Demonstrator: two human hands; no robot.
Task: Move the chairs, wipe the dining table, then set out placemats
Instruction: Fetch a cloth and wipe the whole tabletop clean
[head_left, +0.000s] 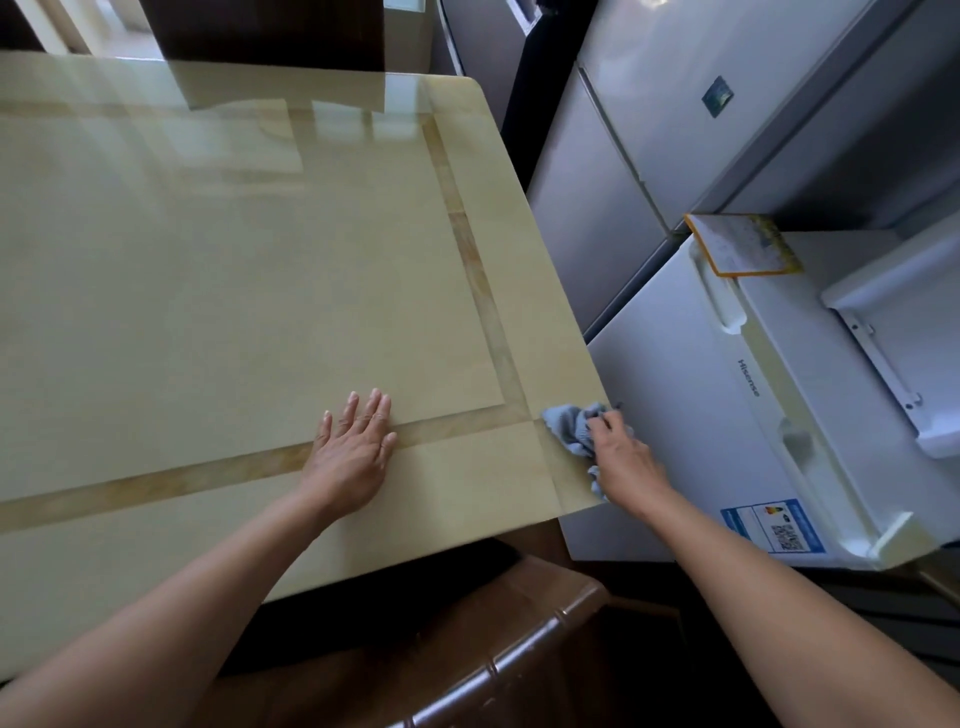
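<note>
A cream dining table (234, 291) with a tan inlaid border fills the left of the view; nothing lies on its glossy top but my hand and a cloth. My left hand (350, 452) rests flat on it near the front right corner, fingers spread. My right hand (623, 457) grips a bunched grey-blue cloth (569, 426) pressed against the table's right edge. A dark brown wooden chair (519, 639) stands under the near edge, below me. Another dark chair back (260, 31) shows at the table's far side.
Close to the table's right edge stand a white Hisense fridge (753, 415) and a taller silver fridge (675, 130). A yellow-edged box (743, 244) lies on top of the white fridge. The gap between table and fridges is narrow.
</note>
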